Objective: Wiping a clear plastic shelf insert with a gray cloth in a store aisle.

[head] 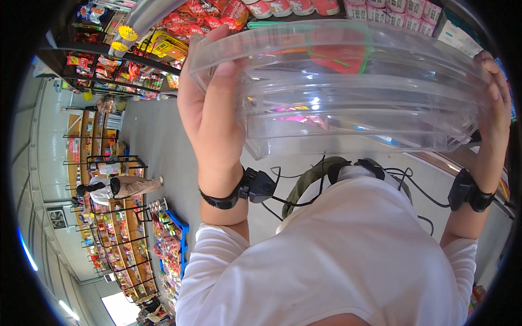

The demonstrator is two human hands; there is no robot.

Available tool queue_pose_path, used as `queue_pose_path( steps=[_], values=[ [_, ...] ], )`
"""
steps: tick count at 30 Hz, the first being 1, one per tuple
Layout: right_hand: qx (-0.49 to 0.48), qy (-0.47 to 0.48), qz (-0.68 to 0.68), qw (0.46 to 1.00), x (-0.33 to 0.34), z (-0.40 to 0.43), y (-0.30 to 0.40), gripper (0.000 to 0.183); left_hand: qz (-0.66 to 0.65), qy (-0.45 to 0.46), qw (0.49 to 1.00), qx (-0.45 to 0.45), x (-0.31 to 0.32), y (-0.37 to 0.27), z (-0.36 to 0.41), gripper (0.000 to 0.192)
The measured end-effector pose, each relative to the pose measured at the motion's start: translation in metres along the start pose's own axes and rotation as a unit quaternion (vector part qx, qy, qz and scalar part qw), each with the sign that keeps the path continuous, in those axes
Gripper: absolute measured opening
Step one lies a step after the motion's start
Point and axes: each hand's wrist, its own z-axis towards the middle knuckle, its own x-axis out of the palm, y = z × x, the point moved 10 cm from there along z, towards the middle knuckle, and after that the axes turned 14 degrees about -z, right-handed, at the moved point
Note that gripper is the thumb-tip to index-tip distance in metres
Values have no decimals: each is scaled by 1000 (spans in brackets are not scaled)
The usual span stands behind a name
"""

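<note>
My left hand [216,110] grips the left end of a stack of clear plastic trays [359,93], its thumb lying over the near side. At the opposite end, my right hand [494,89] holds the stack with bent fingers, some of them hidden behind the plastic. The stack spans the space in front of my chest and looks slightly tilted. A red mesh piece with green edging [340,49] shows through the upper part, and a pink wrapper [301,116] shows lower down. Whether these lie inside or behind the plastic, I cannot tell.
Shelves of red snack packets [200,16], cans [299,6] and pink-white packs [391,12] stand just beyond the trays. Black wrist devices [261,186] trail cables. A blue crate display [179,222] and a person [118,189] by wooden shelving are at left.
</note>
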Motion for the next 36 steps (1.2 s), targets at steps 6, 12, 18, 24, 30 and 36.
queue_pose_path(
  steps=[6,12,18,24,30,36],
  values=[
    [-40,71,-96,992,9,-3,20,50,-36,28,998,-46,5,22,7,37],
    [-3,42,-18,999,-5,-8,15,33,11,55,998,-27,24,50,21,41],
    [16,0,28,999,-14,-3,11,30,0,54,997,-63,47,98,38,45],
    [-28,-48,-3,998,-41,-3,-2,26,27,78,996,-29,88,122,42,54],
    [-32,-64,-23,997,-58,0,-28,23,-76,122,988,-60,114,151,48,63],
    [-39,-59,-27,997,-57,19,-35,22,-125,72,981,-126,118,185,66,63]
  ],
)
